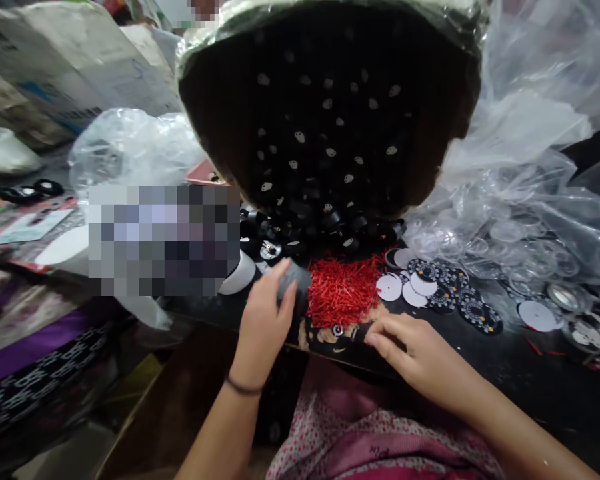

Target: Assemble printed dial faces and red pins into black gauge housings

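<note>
Left hand: lying palm down on the dark bench, just left of the heap, fingers stretched out and nearly together, gripping nothing, tips touching a grey patch beside the heap

Right hand: resting by the near edge, fingers curling toward the thumb, tips pressing at the near right corner of the heap; pinching something or not, impossible to tell

Heap of red sticks: lying loose mid-bench between the two hands, near fringe reaching almost to the edge

Small round part: sitting just near of the heap, left of the right fingertips

Black caps: spilling from the mouth of a big sack on the far side, the lowest ones touching the heap

White discs and patterned black discs: lying scattered right of the heap

Clear bags: slumping at far right, holding clear round lids

Cardboard boxes: stacking up at far left

Hazards, judging from the layout: sticks probably dropping off the near edge under a sweeping wrist; caps possibly sliding down from the tilting sack and mixing into the heap; discs likely getting nudged aside by the right forearm
</note>
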Motion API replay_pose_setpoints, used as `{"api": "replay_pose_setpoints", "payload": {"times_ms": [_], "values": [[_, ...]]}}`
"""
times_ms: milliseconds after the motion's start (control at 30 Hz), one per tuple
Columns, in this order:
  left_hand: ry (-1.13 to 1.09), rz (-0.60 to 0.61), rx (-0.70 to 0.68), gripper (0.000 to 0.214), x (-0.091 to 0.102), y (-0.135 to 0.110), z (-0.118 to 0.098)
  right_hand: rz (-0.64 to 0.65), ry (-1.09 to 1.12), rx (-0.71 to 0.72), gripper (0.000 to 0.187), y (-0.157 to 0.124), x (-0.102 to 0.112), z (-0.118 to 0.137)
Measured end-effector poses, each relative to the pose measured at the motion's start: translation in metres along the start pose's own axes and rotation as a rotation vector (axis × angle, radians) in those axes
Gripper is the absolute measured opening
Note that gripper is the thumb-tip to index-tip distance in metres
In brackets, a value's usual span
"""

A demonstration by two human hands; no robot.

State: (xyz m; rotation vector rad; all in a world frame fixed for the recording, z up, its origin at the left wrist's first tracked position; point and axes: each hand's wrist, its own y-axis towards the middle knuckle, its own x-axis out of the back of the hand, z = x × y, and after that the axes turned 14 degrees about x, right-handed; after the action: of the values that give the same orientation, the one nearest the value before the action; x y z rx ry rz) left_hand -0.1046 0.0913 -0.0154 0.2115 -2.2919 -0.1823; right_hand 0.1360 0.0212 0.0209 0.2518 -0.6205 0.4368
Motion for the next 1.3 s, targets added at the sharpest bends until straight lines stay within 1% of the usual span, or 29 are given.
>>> {"api": "replay_pose_setpoints", "payload": {"times_ms": [67, 100, 167, 233, 300, 367, 433, 500, 567, 600, 633, 667, 700, 733, 767, 800, 867, 900, 933, 967, 1000, 1067, 1100, 1133, 1200, 1300], "values": [[0.009, -0.005, -0.025, 0.033, -0.015, 0.045, -0.008, -0.008, 0.013, -0.037, 0.023, -0.008, 0.006, 0.001], [0.008, -0.009, -0.026, 0.032, -0.020, 0.060, -0.008, -0.019, 0.020, -0.057, 0.024, -0.012, 0.008, 0.000], [-0.001, -0.018, -0.013, 0.027, -0.026, 0.076, 0.000, -0.044, 0.034, -0.093, 0.025, -0.018, 0.011, 0.000], [-0.023, -0.020, 0.020, 0.023, -0.025, 0.076, 0.011, -0.053, 0.074, -0.114, 0.025, -0.019, 0.011, -0.001], [-0.056, -0.007, 0.070, 0.026, -0.018, 0.071, 0.021, -0.045, 0.143, -0.111, 0.025, -0.014, 0.008, -0.001], [-0.087, 0.012, 0.123, 0.030, -0.009, 0.064, 0.025, -0.033, 0.206, -0.103, 0.025, -0.005, 0.006, 0.000], [-0.107, 0.014, 0.159, 0.034, -0.002, 0.056, 0.021, -0.025, 0.245, -0.103, 0.025, 0.007, 0.004, 0.002], [-0.121, -0.001, 0.158, 0.033, 0.002, 0.041, 0.008, -0.056, 0.321, -0.146, 0.024, 0.018, 0.004, 0.004], [-0.121, 0.005, 0.044, 0.027, 0.000, 0.015, -0.011, -0.118, 0.464, -0.199, 0.028, 0.025, 0.005, 0.005], [-0.113, 0.019, -0.084, 0.024, -0.002, -0.002, -0.021, -0.160, 0.531, -0.216, 0.033, 0.026, 0.005, 0.005], [-0.116, 0.064, -0.204, 0.024, -0.004, -0.019, -0.030, -0.203, 0.570, -0.223, 0.036, 0.027, 0.006, 0.005], [-0.139, 0.112, -0.255, 0.029, -0.006, -0.036, -0.037, -0.237, 0.578, -0.223, 0.036, 0.026, 0.007, 0.004], [-0.189, 0.137, -0.241, 0.034, -0.009, -0.051, -0.042, -0.257, 0.560, -0.221, 0.035, 0.024, 0.008, 0.003], [-0.259, 0.166, -0.131, 0.039, -0.011, -0.063, -0.045, -0.260, 0.530, -0.218, 0.034, 0.021, 0.009, 0.003], [-0.334, 0.209, 0.032, 0.041, -0.014, -0.072, -0.046, -0.246, 0.499, -0.213, 0.033, 0.019, 0.011, 0.003], [-0.406, 0.272, 0.225, 0.041, -0.017, -0.078, -0.047, -0.210, 0.479, -0.203, 0.033, 0.016, 0.013, 0.002], [-0.538, 0.457, 0.598, 0.043, -0.023, -0.082, -0.046, -0.101, 0.475, -0.164, 0.031, 0.013, 0.021, 0.000], [-0.612, 0.539, 0.745, 0.044, -0.027, -0.082, -0.047, -0.067, 0.442, -0.145, 0.030, 0.014, 0.025, -0.003], [-0.704, 0.594, 0.862, 0.045, -0.029, -0.081, -0.047, -0.057, 0.358, -0.135, 0.030, 0.015, 0.030, -0.008], [-0.819, 0.605, 0.954, 0.045, -0.032, -0.080, -0.049, -0.066, 0.218, -0.134, 0.030, 0.018, 0.034, -0.013], [-0.939, 0.591, 1.018, 0.044, -0.033, -0.079, -0.050, -0.079, 0.036, -0.136, 0.032, 0.022, 0.038, -0.020], [-1.150, 0.545, 1.067, 0.041, -0.034, -0.076, -0.055, -0.081, -0.343, -0.136, 0.038, 0.029, 0.044, -0.035], [-1.222, 0.542, 1.064, 0.038, -0.034, -0.075, -0.058, -0.058, -0.469, -0.135, 0.038, 0.033, 0.046, -0.041], [-1.271, 0.549, 1.052, 0.036, -0.033, -0.074, -0.060, -0.038, -0.535, -0.135, 0.035, 0.035, 0.047, -0.046], [-1.314, 0.561, 1.033, 0.031, -0.034, -0.071, -0.065, -0.059, -0.525, -0.152, 0.024, 0.035, 0.048, -0.050], [-1.341, 0.571, 1.047, 0.034, -0.038, -0.065, -0.073, -0.175, -0.323, -0.196, 0.010, 0.027, 0.048, -0.044]]}}
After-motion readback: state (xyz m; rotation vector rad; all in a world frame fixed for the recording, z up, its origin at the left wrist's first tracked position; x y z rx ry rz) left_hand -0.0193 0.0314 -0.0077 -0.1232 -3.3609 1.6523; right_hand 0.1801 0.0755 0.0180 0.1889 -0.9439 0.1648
